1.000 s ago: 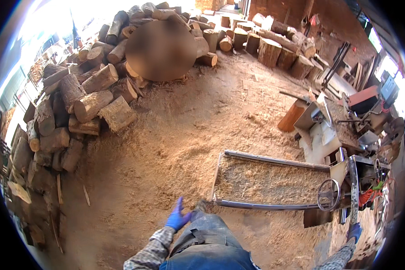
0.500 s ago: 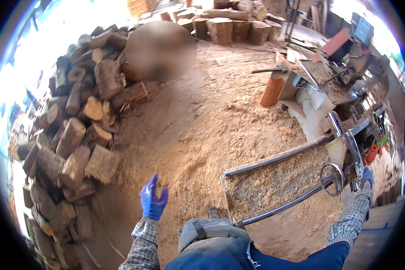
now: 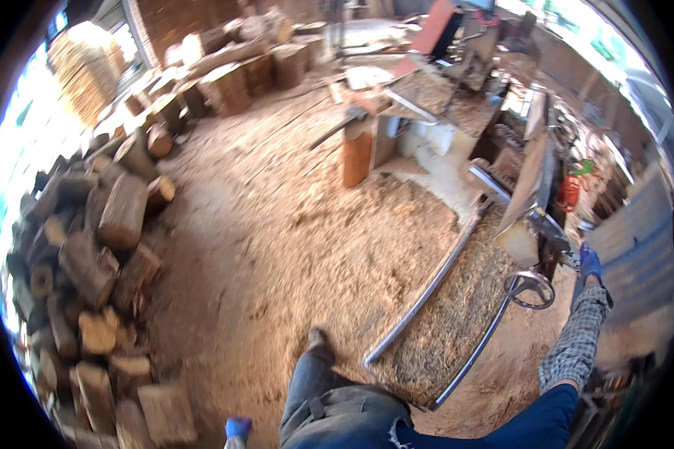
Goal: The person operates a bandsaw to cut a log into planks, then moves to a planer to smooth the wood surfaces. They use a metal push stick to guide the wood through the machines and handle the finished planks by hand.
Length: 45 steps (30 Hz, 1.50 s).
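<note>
My right hand (image 3: 590, 262), in a blue glove, is at the outer end of a dark metal bar (image 3: 556, 233) on the machine, its fingers apparently closed round that end. Just left of it a metal handwheel (image 3: 530, 289) sits beside the sawdust-covered bed (image 3: 457, 314), which has two shiny rails (image 3: 430, 288). At the lower edge my left hand (image 3: 238, 428), also blue-gloved, hangs low over the ground, touching nothing visible. It is small and blurred, so its fingers cannot be made out.
Cut logs (image 3: 123, 213) are heaped along the left, and upright log rounds (image 3: 228, 88) stand at the back. Sawdust covers the ground (image 3: 277, 239). An orange-brown post (image 3: 357, 153) stands by the machine's far end. Corrugated sheet (image 3: 636, 239) lies at the right.
My view has swung right, bringing more of the machine into the middle. My left hand, raised with fingers spread before, has dropped to the lower edge. My right hand stays at the metal bar.
</note>
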Tool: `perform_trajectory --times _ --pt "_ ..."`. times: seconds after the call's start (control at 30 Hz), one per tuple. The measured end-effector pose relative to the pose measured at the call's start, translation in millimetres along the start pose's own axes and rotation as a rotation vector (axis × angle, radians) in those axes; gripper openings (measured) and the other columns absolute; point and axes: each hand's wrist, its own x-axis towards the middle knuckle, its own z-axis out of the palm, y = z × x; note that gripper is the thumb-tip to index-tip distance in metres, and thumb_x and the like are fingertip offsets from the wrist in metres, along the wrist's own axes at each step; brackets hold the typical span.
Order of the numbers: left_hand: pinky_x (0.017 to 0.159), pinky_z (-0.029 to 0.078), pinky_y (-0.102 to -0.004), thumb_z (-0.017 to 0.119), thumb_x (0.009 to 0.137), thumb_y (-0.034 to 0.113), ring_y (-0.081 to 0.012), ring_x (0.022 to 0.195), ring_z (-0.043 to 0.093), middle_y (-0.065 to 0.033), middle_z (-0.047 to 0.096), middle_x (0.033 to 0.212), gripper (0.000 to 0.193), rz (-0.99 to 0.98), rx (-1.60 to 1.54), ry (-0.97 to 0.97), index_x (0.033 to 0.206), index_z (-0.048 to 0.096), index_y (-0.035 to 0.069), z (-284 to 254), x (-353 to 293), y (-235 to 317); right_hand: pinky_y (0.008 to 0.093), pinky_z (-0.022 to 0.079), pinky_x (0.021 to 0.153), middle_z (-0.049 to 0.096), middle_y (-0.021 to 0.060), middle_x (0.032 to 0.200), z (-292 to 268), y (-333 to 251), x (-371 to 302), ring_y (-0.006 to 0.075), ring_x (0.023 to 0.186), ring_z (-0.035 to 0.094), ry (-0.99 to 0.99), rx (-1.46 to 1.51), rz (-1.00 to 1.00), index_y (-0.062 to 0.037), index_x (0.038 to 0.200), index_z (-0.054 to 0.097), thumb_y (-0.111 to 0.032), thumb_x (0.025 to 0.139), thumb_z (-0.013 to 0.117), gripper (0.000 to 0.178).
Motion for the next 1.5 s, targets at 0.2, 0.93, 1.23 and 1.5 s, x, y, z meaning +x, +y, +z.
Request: perform_trajectory --times 0.2,0.93,1.23,1.5 --pt "0.057 0.056 -0.0397 0.067 0.093 0.026 -0.0252 0.067 0.069 -0.0098 0.072 0.08 0.024 0.114 0.054 -0.222 0.087 0.072 0.003 -129 105 92 0.0495 0.051 0.085 0.07 0.0266 0.105 -10 -67 -76 0.0431 0.102 0.068 0.002 0.27 0.149 -0.002 0.102 0.075 -0.034 0.102 0.044 0.045" --pt "0.107 0.045 -0.0355 0.052 0.106 0.04 -0.023 0.123 0.062 -0.0147 0.068 0.129 0.049 1.043 0.443 -1.296 0.137 0.06 0.003 170 12 933 0.044 0.054 0.097 0.071 0.0148 0.124 -162 -195 -159 0.0324 0.114 0.069 -0.749 -0.239 0.694 -0.0117 0.117 0.076 -0.053 0.085 0.065 0.054" --pt "0.102 0.049 -0.0427 0.051 0.104 0.045 -0.039 0.12 0.063 -0.0273 0.065 0.127 0.057 1.554 0.252 -1.321 0.136 0.057 -0.003 331 -79 1135 0.0436 0.055 0.093 0.073 0.0125 0.121 -160 -201 -203 0.0284 0.111 0.07 -0.757 -0.402 0.901 -0.0125 0.115 0.076 -0.051 0.089 0.056 0.051" --pt "0.122 0.026 -0.0344 0.047 0.108 0.043 -0.0289 0.149 0.034 -0.0202 0.038 0.159 0.066 1.447 0.014 -1.313 0.153 0.036 -0.003 461 -159 1255 0.049 0.051 0.091 0.074 0.0171 0.111 -188 -251 -200 0.0342 0.102 0.071 -0.353 -0.141 1.01 -0.004 0.117 0.07 -0.049 0.089 0.062 0.053"
